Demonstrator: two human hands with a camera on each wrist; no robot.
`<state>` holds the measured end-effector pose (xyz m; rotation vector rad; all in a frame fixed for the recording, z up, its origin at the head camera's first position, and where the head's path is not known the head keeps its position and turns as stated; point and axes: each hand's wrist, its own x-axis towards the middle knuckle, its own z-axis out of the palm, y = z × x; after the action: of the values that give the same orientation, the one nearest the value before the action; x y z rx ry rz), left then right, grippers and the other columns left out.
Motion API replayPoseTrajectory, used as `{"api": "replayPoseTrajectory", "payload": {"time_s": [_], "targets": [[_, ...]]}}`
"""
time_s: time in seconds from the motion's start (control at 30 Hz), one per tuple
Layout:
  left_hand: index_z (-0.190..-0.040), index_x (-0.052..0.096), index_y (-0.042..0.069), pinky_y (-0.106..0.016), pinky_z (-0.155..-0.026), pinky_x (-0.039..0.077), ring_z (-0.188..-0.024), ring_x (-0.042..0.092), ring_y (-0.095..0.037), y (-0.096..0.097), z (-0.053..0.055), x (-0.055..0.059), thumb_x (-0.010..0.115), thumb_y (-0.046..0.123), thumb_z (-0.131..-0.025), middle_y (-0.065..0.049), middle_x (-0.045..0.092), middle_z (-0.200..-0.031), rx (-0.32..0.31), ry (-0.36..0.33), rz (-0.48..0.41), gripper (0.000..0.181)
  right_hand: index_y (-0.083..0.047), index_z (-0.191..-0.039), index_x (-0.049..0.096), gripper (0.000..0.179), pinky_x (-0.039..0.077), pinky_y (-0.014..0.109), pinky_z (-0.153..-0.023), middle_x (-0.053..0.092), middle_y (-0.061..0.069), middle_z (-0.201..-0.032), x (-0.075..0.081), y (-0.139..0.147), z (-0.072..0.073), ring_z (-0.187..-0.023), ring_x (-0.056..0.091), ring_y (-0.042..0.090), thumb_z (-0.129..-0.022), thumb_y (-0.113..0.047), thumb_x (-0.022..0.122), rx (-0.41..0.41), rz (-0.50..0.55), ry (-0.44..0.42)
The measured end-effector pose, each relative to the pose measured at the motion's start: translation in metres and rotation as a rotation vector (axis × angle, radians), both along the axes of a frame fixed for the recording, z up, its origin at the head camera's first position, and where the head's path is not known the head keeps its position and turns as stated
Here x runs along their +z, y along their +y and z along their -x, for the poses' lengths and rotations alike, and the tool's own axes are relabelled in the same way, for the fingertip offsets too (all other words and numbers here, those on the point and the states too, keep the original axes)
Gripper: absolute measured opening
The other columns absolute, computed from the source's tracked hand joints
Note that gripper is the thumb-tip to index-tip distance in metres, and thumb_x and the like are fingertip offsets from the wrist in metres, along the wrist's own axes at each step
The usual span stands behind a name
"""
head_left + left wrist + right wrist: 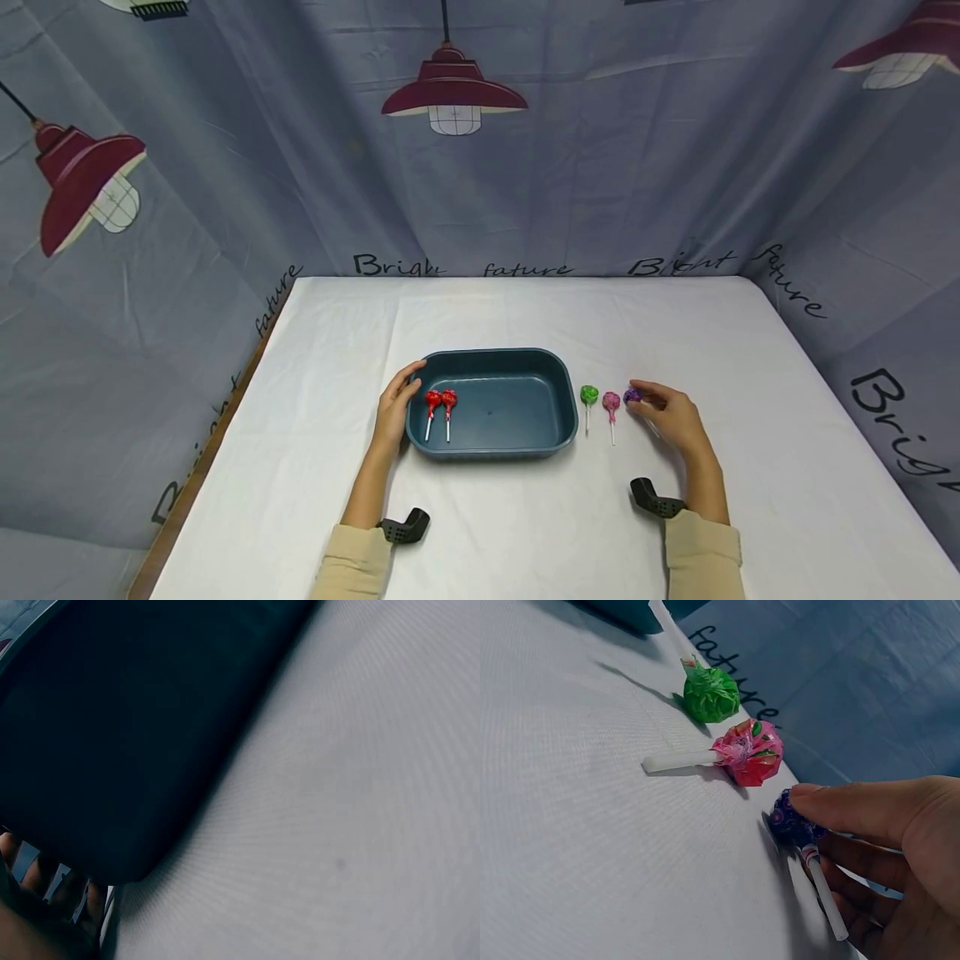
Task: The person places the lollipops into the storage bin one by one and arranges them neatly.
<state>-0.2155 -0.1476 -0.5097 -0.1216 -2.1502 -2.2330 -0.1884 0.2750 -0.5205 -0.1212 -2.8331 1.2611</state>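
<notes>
My right hand (672,419) pinches the wrapped head of a purple lollipop (786,820) between thumb and fingers; its white stick points down toward the palm in the right wrist view. Just left of it lie a pink lollipop (611,402) and a green lollipop (588,395), sticks toward me in the head view. My left hand (393,410) rests against the left end of a dark blue-green tray (491,454), fingers extended along its far left corner. Inside the tray, at the left, two red lollipops (449,398) lie side by side.
A white cloth (502,525) covers the table. Grey-blue curtains (600,167) with printed lamps and lettering hang behind and at both sides. Each wrist wears a black device (656,498). A brown table edge (202,467) shows at the left.
</notes>
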Motion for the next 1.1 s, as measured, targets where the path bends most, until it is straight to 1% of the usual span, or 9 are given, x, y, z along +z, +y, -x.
{"api": "replayPoseTrajectory", "payload": {"time_s": [0.13, 0.3, 0.53, 0.6, 0.7, 0.8, 0.93, 1.0, 1.1], "targets": [[-0.128, 0.052, 0.002, -0.032, -0.109, 0.019, -0.133, 0.029, -0.017, 0.000, 0.000, 0.000, 0.046, 0.009, -0.096, -0.011, 0.044, -0.137, 0.005, -0.002, 0.006, 0.034, 0.000, -0.121, 0.059, 0.042, 0.041, 0.051, -0.086, 0.060, 0.023, -0.109, 0.000, -0.002, 0.000, -0.100, 0.054, 0.037, -0.084, -0.017, 0.068, -0.009, -0.015, -0.005], [-0.128, 0.052, 0.002, -0.031, -0.109, 0.020, -0.132, 0.030, -0.016, 0.001, 0.001, 0.000, 0.046, 0.008, -0.096, -0.011, 0.045, -0.137, 0.005, 0.003, -0.002, 0.034, 0.000, -0.117, 0.061, 0.038, 0.042, 0.052, -0.086, 0.060, 0.024, -0.109, 0.002, -0.004, -0.001, -0.100, 0.055, 0.039, -0.083, -0.016, 0.068, -0.022, -0.041, 0.013], [-0.128, 0.053, 0.002, -0.032, -0.109, 0.020, -0.132, 0.030, -0.016, 0.001, 0.000, -0.001, 0.046, 0.008, -0.096, -0.011, 0.045, -0.137, 0.002, 0.007, -0.006, 0.033, 0.000, -0.113, 0.063, 0.034, 0.042, 0.050, -0.081, 0.062, 0.021, -0.103, 0.000, -0.004, -0.002, -0.094, 0.056, 0.036, -0.083, -0.016, 0.069, -0.021, -0.071, 0.035], [-0.128, 0.053, 0.002, -0.032, -0.109, 0.020, -0.132, 0.030, -0.017, 0.000, 0.000, -0.001, 0.045, 0.007, -0.096, -0.012, 0.045, -0.137, 0.002, 0.009, -0.005, 0.033, 0.000, -0.111, 0.063, 0.034, 0.043, 0.048, -0.078, 0.063, 0.019, -0.099, 0.001, -0.004, -0.004, -0.091, 0.056, 0.034, -0.082, -0.016, 0.069, -0.020, -0.080, 0.030], [-0.128, 0.053, 0.002, -0.033, -0.109, 0.020, -0.132, 0.030, -0.018, 0.000, 0.000, -0.001, 0.045, 0.007, -0.096, -0.012, 0.045, -0.137, 0.003, 0.010, 0.002, 0.033, -0.001, -0.110, 0.064, 0.033, 0.044, 0.040, -0.072, 0.064, 0.014, -0.093, 0.004, -0.004, -0.008, -0.085, 0.056, 0.029, -0.081, -0.017, 0.070, -0.017, -0.093, 0.012], [-0.128, 0.053, 0.002, -0.033, -0.109, 0.020, -0.132, 0.031, -0.018, 0.000, -0.001, -0.001, 0.045, 0.007, -0.096, -0.012, 0.045, -0.137, 0.005, 0.010, 0.005, 0.033, -0.003, -0.110, 0.065, 0.033, 0.042, 0.032, -0.066, 0.063, 0.009, -0.089, 0.009, -0.004, -0.012, -0.082, 0.055, 0.025, -0.081, -0.018, 0.071, -0.020, -0.104, -0.003], [-0.127, 0.053, 0.001, -0.033, -0.109, 0.020, -0.132, 0.031, -0.017, 0.000, 0.000, -0.001, 0.046, 0.007, -0.095, -0.012, 0.045, -0.136, 0.005, 0.010, 0.001, 0.033, -0.004, -0.110, 0.065, 0.035, 0.042, 0.031, -0.063, 0.064, 0.010, -0.090, 0.016, -0.005, -0.017, -0.085, 0.057, 0.027, -0.081, -0.023, 0.072, -0.017, -0.090, 0.003], [-0.127, 0.053, 0.001, -0.032, -0.109, 0.020, -0.132, 0.031, -0.017, 0.000, 0.000, -0.001, 0.046, 0.007, -0.095, -0.012, 0.045, -0.137, 0.004, 0.007, 0.002, 0.033, -0.006, -0.109, 0.066, 0.037, 0.043, 0.032, -0.063, 0.064, 0.010, -0.091, 0.013, -0.003, -0.017, -0.086, 0.058, 0.028, -0.080, -0.027, 0.072, -0.023, -0.085, 0.025], [-0.127, 0.053, 0.001, -0.032, -0.109, 0.021, -0.131, 0.031, -0.016, 0.000, 0.001, -0.001, 0.046, 0.007, -0.095, -0.012, 0.045, -0.136, 0.004, 0.008, 0.005, 0.033, -0.013, -0.109, 0.066, 0.038, 0.044, 0.033, -0.064, 0.064, 0.005, -0.091, -0.002, 0.005, -0.012, -0.086, 0.057, 0.025, -0.080, -0.037, 0.071, -0.024, -0.105, 0.083]]}}
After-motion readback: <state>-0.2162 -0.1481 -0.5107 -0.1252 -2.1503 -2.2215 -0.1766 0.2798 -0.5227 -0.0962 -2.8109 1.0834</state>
